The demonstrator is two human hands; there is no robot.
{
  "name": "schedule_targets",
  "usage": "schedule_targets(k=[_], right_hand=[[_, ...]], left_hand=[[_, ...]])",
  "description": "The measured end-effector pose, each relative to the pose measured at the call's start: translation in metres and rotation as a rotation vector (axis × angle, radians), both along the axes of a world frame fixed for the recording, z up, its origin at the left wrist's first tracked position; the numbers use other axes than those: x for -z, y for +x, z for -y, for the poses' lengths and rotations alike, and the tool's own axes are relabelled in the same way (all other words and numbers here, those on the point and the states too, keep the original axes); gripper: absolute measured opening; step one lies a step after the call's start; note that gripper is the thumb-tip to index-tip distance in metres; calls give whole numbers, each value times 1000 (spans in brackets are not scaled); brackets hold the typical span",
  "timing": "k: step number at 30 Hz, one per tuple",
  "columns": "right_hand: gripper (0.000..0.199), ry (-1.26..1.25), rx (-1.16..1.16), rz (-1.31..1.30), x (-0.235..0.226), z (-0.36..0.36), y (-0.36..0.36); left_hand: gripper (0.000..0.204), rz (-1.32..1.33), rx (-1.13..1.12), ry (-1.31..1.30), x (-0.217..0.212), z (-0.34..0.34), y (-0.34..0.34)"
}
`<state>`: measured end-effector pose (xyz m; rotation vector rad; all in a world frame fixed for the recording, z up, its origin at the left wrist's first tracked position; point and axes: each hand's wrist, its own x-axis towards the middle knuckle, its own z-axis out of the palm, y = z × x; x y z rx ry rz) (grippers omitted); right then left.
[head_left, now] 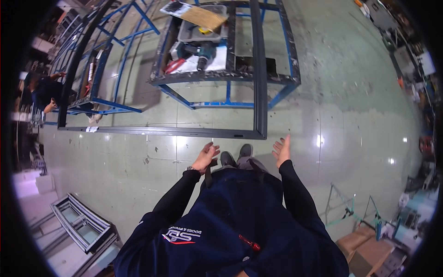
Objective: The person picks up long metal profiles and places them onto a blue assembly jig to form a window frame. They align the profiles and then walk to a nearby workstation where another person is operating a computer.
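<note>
A dark rectangular window or door frame (184,132) lies across blue-legged stands, its near corner just ahead of me. My left hand (206,158) is below its near rail, fingers loosely bent and apart, holding nothing I can see. To the right of that corner, my right hand (282,150) is held out with its fingers spread, and it too is without a thing in it. Neither hand touches the frame. A pale sticker (92,129) shows on the near rail at the left.
A stand (198,77) under the frame bears a power drill (205,55), a red-handled tool (174,65) and a grey plastic bin (221,34). At the far left another person (44,94) works. A window unit (83,224) lies lower left; cardboard boxes (369,251) stand lower right.
</note>
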<state>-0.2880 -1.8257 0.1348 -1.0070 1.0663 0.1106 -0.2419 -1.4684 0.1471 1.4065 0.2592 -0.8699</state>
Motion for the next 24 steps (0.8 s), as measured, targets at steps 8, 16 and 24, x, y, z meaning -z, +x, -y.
schedule_targets(k=[8, 16, 24], right_hand=[[90, -119, 89, 354, -34, 22, 83], [74, -66, -294, 487, -51, 6, 97], [71, -779, -1194, -315, 141, 360, -178]], left_hand=[[94, -150, -424, -308, -32, 99, 24], [102, -180, -782, -290, -26, 135, 23], [102, -327, -819, 161, 50, 145, -46]])
